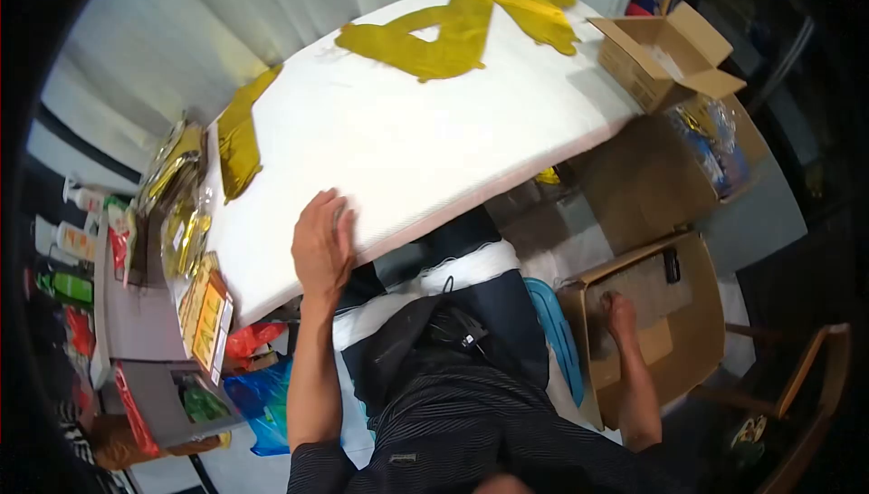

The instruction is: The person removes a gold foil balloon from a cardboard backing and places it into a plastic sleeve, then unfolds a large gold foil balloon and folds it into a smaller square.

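My left hand [323,245] rests at the front left edge of the white table [362,141], its fingers apart and holding nothing. Over the large open cardboard box [670,340] at the right is my right hand [618,316], fingers curled; what it grips, if anything, is too small to tell. A small black object [671,266] lies in that box. Flat gold foil pieces are spread along the table's back: a long one [237,145] at the left, a wide one [434,37] in the middle and another [534,9] at the back right.
A small open carton [661,59] stands on the table's right corner. Packaged gold foils [186,231] and a yellow-orange card [210,322] are at the left edge. A blue plastic bag [262,403] lies lower left, a blue stool [554,335] beside my leg, a wooden chair [806,376] far right.
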Motion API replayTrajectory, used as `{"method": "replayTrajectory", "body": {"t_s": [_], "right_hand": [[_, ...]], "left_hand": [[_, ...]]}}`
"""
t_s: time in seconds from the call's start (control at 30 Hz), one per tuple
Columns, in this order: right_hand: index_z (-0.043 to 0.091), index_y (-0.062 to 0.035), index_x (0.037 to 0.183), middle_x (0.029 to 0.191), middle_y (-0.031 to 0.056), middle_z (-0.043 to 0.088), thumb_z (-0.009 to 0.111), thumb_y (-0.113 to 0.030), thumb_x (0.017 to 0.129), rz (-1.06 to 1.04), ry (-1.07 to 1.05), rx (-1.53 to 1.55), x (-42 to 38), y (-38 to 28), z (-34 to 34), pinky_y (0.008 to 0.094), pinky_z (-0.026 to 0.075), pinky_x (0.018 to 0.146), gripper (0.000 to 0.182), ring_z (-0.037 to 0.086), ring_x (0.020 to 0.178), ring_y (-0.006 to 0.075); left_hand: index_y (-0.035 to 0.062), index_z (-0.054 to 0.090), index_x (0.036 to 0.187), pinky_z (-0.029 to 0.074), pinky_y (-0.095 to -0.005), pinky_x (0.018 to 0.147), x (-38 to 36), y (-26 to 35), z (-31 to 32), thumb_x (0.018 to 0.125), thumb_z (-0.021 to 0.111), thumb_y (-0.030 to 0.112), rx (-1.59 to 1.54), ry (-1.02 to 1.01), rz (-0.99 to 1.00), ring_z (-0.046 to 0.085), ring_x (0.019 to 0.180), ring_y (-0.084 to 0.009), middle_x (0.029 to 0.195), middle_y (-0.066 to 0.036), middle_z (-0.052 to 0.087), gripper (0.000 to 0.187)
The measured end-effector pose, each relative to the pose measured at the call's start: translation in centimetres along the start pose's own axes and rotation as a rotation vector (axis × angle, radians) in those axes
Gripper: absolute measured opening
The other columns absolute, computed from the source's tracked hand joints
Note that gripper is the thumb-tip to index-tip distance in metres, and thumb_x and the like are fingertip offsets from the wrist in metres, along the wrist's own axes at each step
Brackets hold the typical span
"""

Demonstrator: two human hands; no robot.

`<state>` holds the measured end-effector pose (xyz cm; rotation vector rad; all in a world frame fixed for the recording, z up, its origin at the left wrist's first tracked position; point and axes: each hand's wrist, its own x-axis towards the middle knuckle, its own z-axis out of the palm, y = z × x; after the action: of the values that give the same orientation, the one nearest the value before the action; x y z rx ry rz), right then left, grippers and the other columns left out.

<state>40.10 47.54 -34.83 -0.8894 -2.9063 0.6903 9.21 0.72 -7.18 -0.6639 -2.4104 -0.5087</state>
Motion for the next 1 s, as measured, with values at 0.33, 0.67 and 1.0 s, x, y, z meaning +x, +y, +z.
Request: {"method": "replayTrajectory", "body": {"t_s": [0.33, 0.67, 1.0], "right_hand": [[0.072, 0.0027, 0.105, 0.099, 0.0188, 0.073, 0.069, 0.007, 0.088, -0.843, 0.485, 0.32, 6.3, -32.2, -16.9, 0.0376, 0.058, 0.079, 0.017, 0.073, 0.092, 0.0348], [0.064, -0.0003, 0.127, 0.119, 0.0224, 0.071, 0.071, -0.022, 0.094, -1.053, 0.459, -0.12, 26.2, -49.0, -13.8, 0.0467, 0.056, 0.093, 0.04, 0.068, 0.11, 0.0394], [0.065, 0.0023, 0.1, 0.083, 0.0234, 0.07, 0.06, -0.003, 0.085, -0.887, 0.336, -0.419, 31.5, -50.3, -14.4, 0.052, 0.055, 0.069, 0.017, 0.07, 0.078, 0.0435]], "left_hand": [[0.0026, 0.072, 0.104, 0.052, -0.045, 0.101, 0.3, 0.2, -0.4, 0.088, 0.075, 0.011, -0.101, 0.039, -0.009, 0.067, 0.115, -0.037, 0.116, -0.017, 0.072, 0.018], [0.0026, 0.07, 0.108, 0.047, -0.0503, 0.109, 0.4, -0.6, -1.1, 0.087, 0.077, 0.012, -0.19, -0.036, -0.022, 0.062, 0.123, -0.0371, 0.126, -0.017, 0.068, 0.024], [0.0025, 0.072, 0.112, 0.051, -0.0456, 0.105, 3.0, -1.7, -2.1, 0.086, 0.078, 0.009, -0.43, -0.201, -0.097, 0.065, 0.12, -0.0378, 0.126, -0.018, 0.069, 0.027]]}}
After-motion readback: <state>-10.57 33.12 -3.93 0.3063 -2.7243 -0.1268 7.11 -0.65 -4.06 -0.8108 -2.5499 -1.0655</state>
